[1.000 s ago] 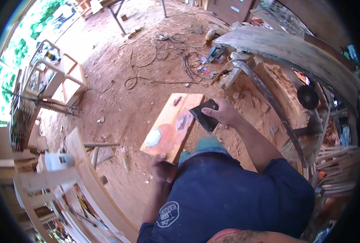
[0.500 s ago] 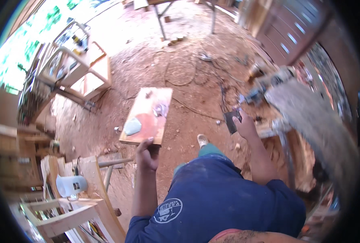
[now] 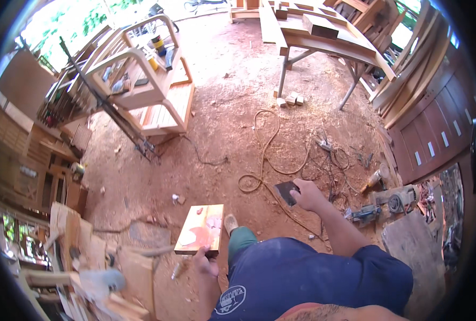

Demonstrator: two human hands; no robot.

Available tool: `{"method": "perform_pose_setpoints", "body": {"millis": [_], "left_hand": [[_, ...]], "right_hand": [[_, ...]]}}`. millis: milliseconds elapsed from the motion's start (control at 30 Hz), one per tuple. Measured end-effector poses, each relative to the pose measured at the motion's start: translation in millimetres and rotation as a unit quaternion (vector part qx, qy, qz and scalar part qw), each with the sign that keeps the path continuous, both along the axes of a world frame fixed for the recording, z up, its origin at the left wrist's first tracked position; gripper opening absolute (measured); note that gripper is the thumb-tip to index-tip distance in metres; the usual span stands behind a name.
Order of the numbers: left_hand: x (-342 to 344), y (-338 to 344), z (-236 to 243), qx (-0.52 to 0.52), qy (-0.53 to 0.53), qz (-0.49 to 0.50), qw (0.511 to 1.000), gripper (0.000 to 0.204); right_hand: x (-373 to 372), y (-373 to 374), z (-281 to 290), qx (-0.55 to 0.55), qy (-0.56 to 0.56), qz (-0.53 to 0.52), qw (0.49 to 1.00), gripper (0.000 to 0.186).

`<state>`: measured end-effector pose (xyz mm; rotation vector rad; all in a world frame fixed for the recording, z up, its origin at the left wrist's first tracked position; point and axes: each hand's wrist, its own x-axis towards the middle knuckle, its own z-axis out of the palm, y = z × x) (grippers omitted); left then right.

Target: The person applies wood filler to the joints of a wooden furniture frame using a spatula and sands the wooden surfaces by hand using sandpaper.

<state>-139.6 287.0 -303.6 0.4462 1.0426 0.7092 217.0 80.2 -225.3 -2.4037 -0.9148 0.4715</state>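
My left hand (image 3: 206, 263) grips the near edge of a small, pale wooden board (image 3: 194, 218), with the thumb on top. The board is held level, apart from the floor. A reddish smear (image 3: 199, 236) and a pinkish-white patch (image 3: 214, 221) of paste-like stuff lie on it, with a small brown lump near the far edge. Off to the right, my right hand (image 3: 310, 196) is closed round a flat, dark scraper blade (image 3: 286, 192), which points left. The scraper is in the air, apart from the board.
Yellowish cord (image 3: 261, 176) and tangled cables lie on the earthen floor ahead. A wooden chair frame (image 3: 141, 80) holding cans and tools stands front left, a workbench (image 3: 323, 45) far ahead. A power tool (image 3: 393, 204) sits right; planks and a pale jug (image 3: 103, 281) lie near left.
The view has swung up and round, bringing the far workbench and more floor into sight. Both hands still hold the board and scraper; the board now appears lower in the picture.
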Motion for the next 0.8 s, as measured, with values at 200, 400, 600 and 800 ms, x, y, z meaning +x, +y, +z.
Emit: {"method": "perform_pose_setpoints", "body": {"millis": [200,400,600,800], "left_hand": [[136.8,173.5,54.4,0.060,-0.022,-0.110,0.992,0.034],[352.2,253.2,120.8,0.106,-0.131,-0.231,0.958,0.057],[565.4,239.1,119.4,0.042,-0.240,-0.330,0.912,0.065],[740.1,238.4,122.2,-0.020,-0.219,-0.340,0.914,0.046]], "right_hand": [[63.8,81.9,33.4,0.037,0.034,-0.088,0.995,0.029],[170.1,76.8,25.0,0.065,0.025,-0.265,0.962,0.030],[307.1,60.6,-14.8,-0.019,0.043,-0.398,0.916,0.036],[480.0,54.8,39.7,0.049,0.038,-0.385,0.921,0.041]]}}
